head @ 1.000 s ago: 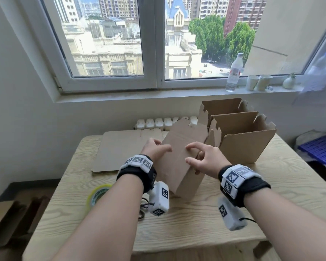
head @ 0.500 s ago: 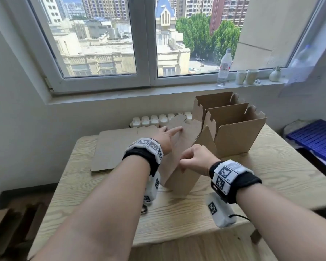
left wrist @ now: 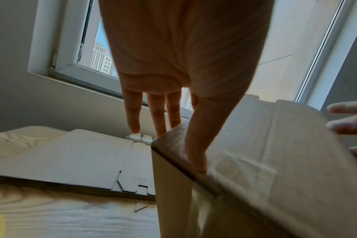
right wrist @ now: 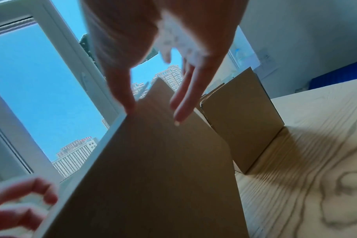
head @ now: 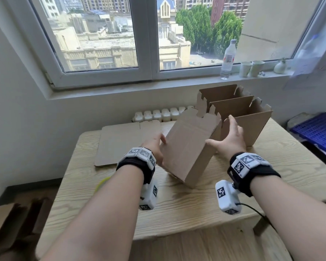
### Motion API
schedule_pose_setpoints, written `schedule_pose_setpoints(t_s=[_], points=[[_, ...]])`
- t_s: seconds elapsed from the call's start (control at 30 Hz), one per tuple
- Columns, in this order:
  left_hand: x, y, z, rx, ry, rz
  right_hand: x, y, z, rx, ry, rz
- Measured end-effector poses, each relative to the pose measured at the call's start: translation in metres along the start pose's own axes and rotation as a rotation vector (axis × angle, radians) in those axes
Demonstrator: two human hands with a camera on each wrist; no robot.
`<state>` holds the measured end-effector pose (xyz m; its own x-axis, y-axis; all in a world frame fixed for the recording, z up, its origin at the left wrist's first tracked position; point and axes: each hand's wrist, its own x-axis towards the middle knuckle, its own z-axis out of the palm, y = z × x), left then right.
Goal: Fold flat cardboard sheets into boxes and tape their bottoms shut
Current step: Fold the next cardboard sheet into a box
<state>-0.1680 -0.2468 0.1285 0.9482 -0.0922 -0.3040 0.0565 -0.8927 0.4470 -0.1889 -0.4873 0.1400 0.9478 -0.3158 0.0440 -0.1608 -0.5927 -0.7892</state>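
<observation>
A folded cardboard box (head: 188,147) leans tilted on the wooden table (head: 186,204), one closed face turned up toward me. My left hand (head: 158,146) holds its left edge: in the left wrist view the thumb (left wrist: 196,145) lies on the upper face of the box (left wrist: 275,161) and the fingers (left wrist: 156,116) run down the side behind it. My right hand (head: 224,134) is spread flat with straight fingers against the right side; in the blurred right wrist view its fingertips (right wrist: 179,112) touch the box (right wrist: 163,177).
Two open-topped boxes (head: 243,119) stand at the back right, close behind my right hand. A stack of flat sheets (head: 128,140) lies at the back left. A yellow tape roll (head: 102,182) peeks out beside my left forearm. A bottle (head: 228,59) and cups stand on the sill.
The box has tipped from near upright to leaning with its closed face up. My right hand has uncurled and slid to the box's right side; the left has dropped to the left edge.
</observation>
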Motion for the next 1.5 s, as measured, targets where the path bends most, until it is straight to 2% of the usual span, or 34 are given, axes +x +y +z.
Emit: schedule_pose_setpoints(t_s=[0.07, 0.13, 0.17, 0.27, 0.4, 0.5, 0.63, 0.8, 0.93, 1.07, 1.23, 1.4, 1.5], points=[[-0.001, -0.008, -0.001, 0.061, 0.01, -0.04, 0.002, 0.0, -0.001, 0.157, -0.236, 0.012], [-0.002, -0.017, -0.001, 0.107, 0.019, -0.083, 0.004, 0.0, -0.002, 0.171, -0.362, -0.001], [-0.002, -0.02, -0.002, 0.142, 0.021, -0.1, 0.005, -0.001, -0.002, 0.118, -0.361, -0.031], [-0.002, -0.027, 0.0, 0.265, -0.011, -0.126, 0.003, -0.009, -0.003, -0.258, -0.306, -0.157], [-0.001, -0.024, 0.005, 0.345, -0.059, -0.188, -0.006, -0.02, 0.0, -0.46, -0.417, -0.277], [0.0, -0.009, -0.002, 0.332, -0.046, -0.178, -0.009, -0.034, -0.01, -0.623, -0.392, -0.389], [0.012, 0.026, 0.001, 0.196, -0.108, -0.106, -0.012, -0.045, -0.032, -0.854, -0.348, -0.492], [0.026, 0.091, 0.02, -0.345, -0.206, -0.109, -0.008, -0.029, -0.056, -1.106, -0.424, -0.547], [0.034, 0.135, 0.034, -0.542, -0.241, -0.164, 0.004, -0.007, -0.072, -1.259, -0.509, -0.543], [0.053, 0.171, 0.054, -0.554, -0.294, -0.162, 0.029, 0.014, -0.086, -1.338, -0.557, -0.522], [0.085, 0.199, 0.07, -0.599, -0.237, -0.168, 0.067, 0.035, -0.092, -1.332, -0.567, -0.537], [0.117, 0.208, 0.076, -0.605, -0.183, -0.199, 0.102, 0.05, -0.088, -1.3, -0.544, -0.586], [0.154, 0.201, 0.094, -0.561, -0.165, -0.21, 0.117, 0.057, -0.086, -1.268, -0.545, -0.609]])
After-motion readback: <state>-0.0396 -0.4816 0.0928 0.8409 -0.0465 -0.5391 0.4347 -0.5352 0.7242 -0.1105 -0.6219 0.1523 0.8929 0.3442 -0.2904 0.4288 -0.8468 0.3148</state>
